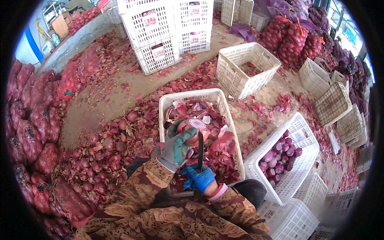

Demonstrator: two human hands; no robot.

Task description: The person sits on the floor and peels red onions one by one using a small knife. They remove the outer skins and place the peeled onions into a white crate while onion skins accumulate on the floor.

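My left hand point(178, 144), in a grey and green work glove, grips a red onion point(192, 129). A flat cut on the onion's top shows its pale rings. In a blue glove, my right hand point(199, 178) holds a knife point(200, 153) with its dark blade pointing up along the onion's near right side. Whether the blade touches the skin I cannot tell. Both hands are over a white plastic crate point(232, 135) that holds loose red onion skins point(223, 147) and pale cut-off pieces.
Unpeeled onions point(96, 168) lie loose at my left, beside filled mesh sacks point(39, 120). On my right, a tilted white crate point(303, 144) holds peeled purple onions point(279, 159). Another crate point(234, 75) stands ahead, near stacked crates point(156, 39). Skins litter the floor point(90, 114).
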